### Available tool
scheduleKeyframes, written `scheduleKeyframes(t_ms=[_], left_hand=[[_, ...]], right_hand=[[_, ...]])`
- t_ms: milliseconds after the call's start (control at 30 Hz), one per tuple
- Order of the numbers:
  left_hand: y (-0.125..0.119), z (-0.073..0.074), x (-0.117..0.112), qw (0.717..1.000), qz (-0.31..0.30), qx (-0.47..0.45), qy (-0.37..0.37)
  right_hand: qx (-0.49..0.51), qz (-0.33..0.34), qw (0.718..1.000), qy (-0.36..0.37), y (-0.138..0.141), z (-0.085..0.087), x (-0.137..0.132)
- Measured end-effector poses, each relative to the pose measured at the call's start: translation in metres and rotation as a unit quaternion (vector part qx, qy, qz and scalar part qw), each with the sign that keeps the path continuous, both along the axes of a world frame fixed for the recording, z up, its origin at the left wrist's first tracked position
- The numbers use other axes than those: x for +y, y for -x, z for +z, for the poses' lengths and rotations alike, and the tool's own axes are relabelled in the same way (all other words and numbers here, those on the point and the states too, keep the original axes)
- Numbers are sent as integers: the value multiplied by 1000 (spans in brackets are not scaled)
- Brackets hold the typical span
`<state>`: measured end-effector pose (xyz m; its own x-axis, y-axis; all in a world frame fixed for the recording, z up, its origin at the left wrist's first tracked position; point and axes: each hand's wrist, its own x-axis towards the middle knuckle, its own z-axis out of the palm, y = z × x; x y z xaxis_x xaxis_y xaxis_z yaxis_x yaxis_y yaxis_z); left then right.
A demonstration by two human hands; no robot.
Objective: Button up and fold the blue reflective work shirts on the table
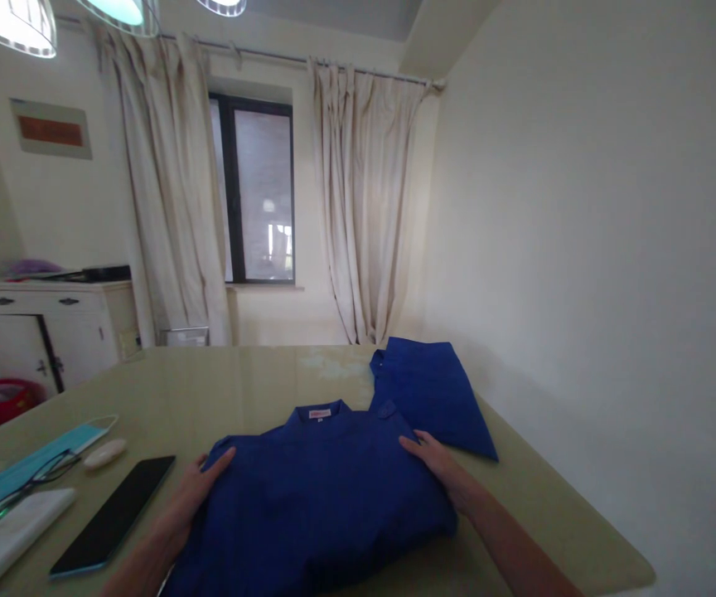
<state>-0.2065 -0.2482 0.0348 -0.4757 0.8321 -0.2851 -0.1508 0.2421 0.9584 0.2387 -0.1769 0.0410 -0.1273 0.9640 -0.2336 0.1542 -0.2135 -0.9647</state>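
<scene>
A dark blue shirt (321, 489) with a stand-up collar and a small white and red label lies bunched at the table's near edge, collar facing away from me. My left hand (200, 489) grips its left side, thumb on top and fingers hidden underneath. On the right side my right hand (436, 464) holds the cloth near the shoulder, with the thumb over the fabric. Behind and to the right, a folded blue garment (429, 390) lies flat on the table, close to my right hand.
The pale green table (239, 381) bears a black phone (115, 514), a white power bank-like block (16, 539), glasses (53, 467), a blue face mask (41, 464) and a small white case (105, 453) at left. A wall (600, 290) borders the right edge.
</scene>
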Motion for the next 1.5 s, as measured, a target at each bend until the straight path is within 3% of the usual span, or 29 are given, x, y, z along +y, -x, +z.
scheduleKeyframes(t_ms=[100,233,300,400,500,567,633,667,733,800,900,967,1033,1100,1133,1200,1333,1433,1500], left_hand=[[-9,13,14,993,-70,-75,56],[-12,23,5,984,-120,-127,17],[-12,24,-9,981,-124,-151,6],[-26,24,-22,973,-133,-189,11],[-76,29,-6,963,-162,-211,-32],[-131,35,22,953,-187,-226,-75],[-190,39,55,949,-178,-233,-117],[-217,38,70,946,-200,-225,-120],[-257,29,90,943,-286,-153,-79],[-270,10,94,941,-315,-112,-47],[-248,-25,78,922,-365,73,-102],[-223,-43,64,903,-356,170,-170],[-204,-51,56,907,-331,177,-191],[-195,-52,55,921,-307,147,-192],[-195,-51,56,925,-297,135,-194],[-197,-48,59,928,-292,124,-197],[-200,-43,60,927,-295,124,-197],[-199,-40,58,926,-297,125,-199],[-198,-37,57,923,-301,135,-201]], right_hand=[[-4,13,1000,-8,23,1,10],[-67,55,990,-114,17,11,11],[-142,89,967,-193,-1,34,15],[-277,108,910,-290,-30,98,40],[-434,83,831,-336,-46,173,87],[-458,38,822,-335,-47,212,121],[-470,-35,815,-337,-42,232,148],[-472,-69,810,-340,-37,233,157],[-471,-114,800,-354,-22,220,162],[-469,-114,793,-371,-5,188,151],[-477,-29,794,-376,14,112,110],[-471,52,793,-383,15,55,78],[-471,75,800,-363,5,7,51],[-489,67,797,-349,-10,-22,34],[-506,59,788,-345,-19,-27,29],[-560,53,756,-335,-36,-23,27],[-656,63,692,-294,-68,20,31],[-669,33,687,-283,-79,44,31],[-666,22,690,-281,-73,45,27]])
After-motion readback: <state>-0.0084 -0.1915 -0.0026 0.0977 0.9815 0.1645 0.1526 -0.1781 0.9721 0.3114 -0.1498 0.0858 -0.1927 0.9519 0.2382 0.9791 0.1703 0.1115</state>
